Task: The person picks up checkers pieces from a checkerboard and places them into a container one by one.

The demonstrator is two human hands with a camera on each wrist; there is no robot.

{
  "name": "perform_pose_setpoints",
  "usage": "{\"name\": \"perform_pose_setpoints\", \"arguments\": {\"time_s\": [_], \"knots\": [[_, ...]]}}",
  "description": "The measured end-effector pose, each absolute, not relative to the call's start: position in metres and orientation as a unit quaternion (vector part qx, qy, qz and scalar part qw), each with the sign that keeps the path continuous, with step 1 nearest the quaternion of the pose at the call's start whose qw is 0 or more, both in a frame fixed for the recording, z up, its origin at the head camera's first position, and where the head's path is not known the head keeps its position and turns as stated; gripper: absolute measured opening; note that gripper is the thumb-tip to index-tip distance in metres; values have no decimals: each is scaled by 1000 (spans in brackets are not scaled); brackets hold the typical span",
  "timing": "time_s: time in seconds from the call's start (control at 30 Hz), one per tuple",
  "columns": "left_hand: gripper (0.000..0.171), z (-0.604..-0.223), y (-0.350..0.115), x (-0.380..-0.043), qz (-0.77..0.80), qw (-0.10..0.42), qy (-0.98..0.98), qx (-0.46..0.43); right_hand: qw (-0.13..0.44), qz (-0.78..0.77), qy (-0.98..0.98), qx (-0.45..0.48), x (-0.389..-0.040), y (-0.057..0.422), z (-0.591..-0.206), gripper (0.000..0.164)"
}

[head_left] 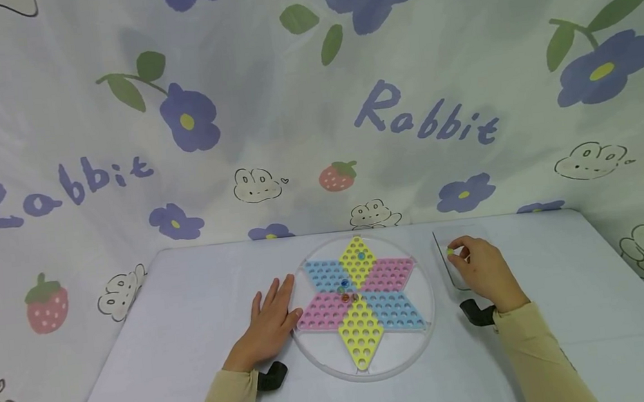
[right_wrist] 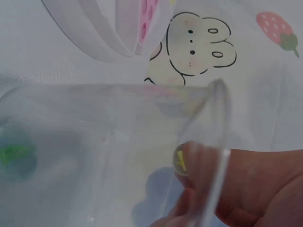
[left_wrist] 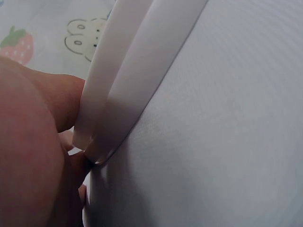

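A round Chinese checkers board [head_left: 368,378] with a pink, blue and yellow star lies on the table. Several glass marbles sit in its holes, among them a blue marble [head_left: 344,283] and a reddish one [head_left: 345,298] near the centre and a light blue one [head_left: 361,256] in the far yellow point. My left hand [head_left: 268,329] rests at the board's left edge, fingers extended, thumb by the white rim [left_wrist: 128,71]. Over a clear plastic box [head_left: 443,267] to the right, my right hand [head_left: 487,269] pinches a clear marble [right_wrist: 179,161] with a yellow swirl between thumb and fingers.
Inside the clear box a blurred green marble [right_wrist: 18,155] shows in the right wrist view. A white cloth covers the table [head_left: 191,291]. Behind it hangs a patterned curtain [head_left: 290,113] with flowers, rabbits and strawberries.
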State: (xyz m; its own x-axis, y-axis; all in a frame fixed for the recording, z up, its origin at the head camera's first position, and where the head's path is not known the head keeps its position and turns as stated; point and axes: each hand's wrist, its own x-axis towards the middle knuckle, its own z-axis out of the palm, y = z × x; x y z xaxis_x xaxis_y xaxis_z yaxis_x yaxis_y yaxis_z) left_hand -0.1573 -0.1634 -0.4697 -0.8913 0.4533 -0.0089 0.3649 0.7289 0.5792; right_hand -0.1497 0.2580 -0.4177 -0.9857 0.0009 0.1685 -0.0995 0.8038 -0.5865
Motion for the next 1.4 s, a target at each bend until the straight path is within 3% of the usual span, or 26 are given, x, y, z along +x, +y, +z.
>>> {"name": "perform_pose_setpoints", "arguments": {"time_s": [0.9, 1.4], "knots": [[68, -469, -164, -157, 289, 82, 929, 217, 88, 331, -938, 50, -148, 230, -417, 19], [68, -470, -164, -159, 283, 84, 931, 216, 64, 350, -933, 58, -146, 209, -415, 20]]}}
